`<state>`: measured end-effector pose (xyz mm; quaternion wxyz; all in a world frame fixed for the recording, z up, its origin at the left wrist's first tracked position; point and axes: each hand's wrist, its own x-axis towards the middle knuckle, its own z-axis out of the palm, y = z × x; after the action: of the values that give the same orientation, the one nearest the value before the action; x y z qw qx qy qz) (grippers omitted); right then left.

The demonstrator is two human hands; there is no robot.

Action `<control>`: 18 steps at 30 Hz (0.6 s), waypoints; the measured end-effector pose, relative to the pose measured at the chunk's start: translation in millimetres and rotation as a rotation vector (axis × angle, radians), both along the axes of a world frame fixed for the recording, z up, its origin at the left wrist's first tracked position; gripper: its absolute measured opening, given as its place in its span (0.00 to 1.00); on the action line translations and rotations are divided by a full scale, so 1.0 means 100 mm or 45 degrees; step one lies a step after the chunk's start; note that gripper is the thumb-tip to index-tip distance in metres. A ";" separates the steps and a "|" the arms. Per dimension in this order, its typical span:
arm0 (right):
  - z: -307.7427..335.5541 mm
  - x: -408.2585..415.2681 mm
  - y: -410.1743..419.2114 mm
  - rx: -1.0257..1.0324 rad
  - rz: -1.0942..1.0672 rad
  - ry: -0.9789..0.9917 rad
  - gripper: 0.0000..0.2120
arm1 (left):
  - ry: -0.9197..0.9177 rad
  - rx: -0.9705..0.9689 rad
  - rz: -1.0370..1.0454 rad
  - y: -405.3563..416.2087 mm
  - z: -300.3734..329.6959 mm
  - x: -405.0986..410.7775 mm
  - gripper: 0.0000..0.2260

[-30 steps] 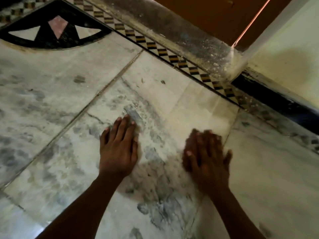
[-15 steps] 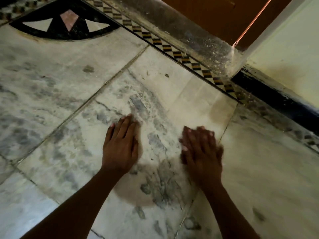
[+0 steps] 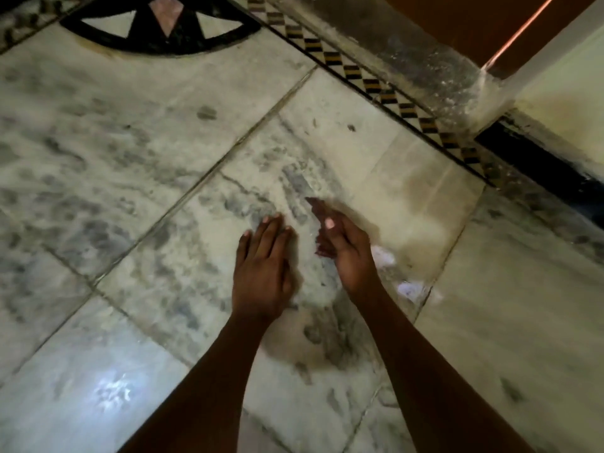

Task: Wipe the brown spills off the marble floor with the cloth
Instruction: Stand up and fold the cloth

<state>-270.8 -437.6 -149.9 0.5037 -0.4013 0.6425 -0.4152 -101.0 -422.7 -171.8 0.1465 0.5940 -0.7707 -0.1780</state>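
Observation:
My left hand lies flat on the grey-veined marble floor, fingers straight and together. My right hand is just to its right, lifted onto its edge with the thumb up and the fingers stretched forward. It is blurred by motion, and a dark reddish smear shows at its fingertips. No cloth can be made out in or under either hand. A faint brownish stain tints the pale tile beyond my right hand.
A checked yellow-and-black border strip runs diagonally along a dusty stone threshold. Behind it are an orange door and a pale wall. A black inlay motif sits at the top left. Wet glints shine on the floor.
My right hand has risen off the floor from flat to edge-on and drifted left toward my left hand. The view has shifted, so both hands sit lower and nearer the centre.

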 end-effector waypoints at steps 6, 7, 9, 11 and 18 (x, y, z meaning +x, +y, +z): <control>1.04 0.32 0.33 0.100 -0.321 -0.510 0.22 | 0.320 0.083 0.199 0.09 1.20 0.31 0.18; 1.31 0.36 0.38 0.141 -0.354 -0.576 0.25 | 0.293 0.027 0.181 0.14 1.50 0.36 0.17; 1.99 0.47 0.49 0.189 -0.321 -0.674 0.35 | 0.285 -0.004 0.143 0.28 2.24 0.46 0.16; 2.72 0.56 0.56 0.232 -0.261 -0.729 0.38 | 0.297 0.036 0.119 0.41 3.03 0.54 0.14; 5.61 0.68 0.84 0.276 -0.206 -0.780 0.31 | 0.512 0.272 0.249 0.97 6.00 0.52 0.15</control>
<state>-202.6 -353.3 411.4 0.6786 -0.1496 0.5314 -0.4845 -49.4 -325.6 428.7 0.2498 0.6306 -0.6416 -0.3581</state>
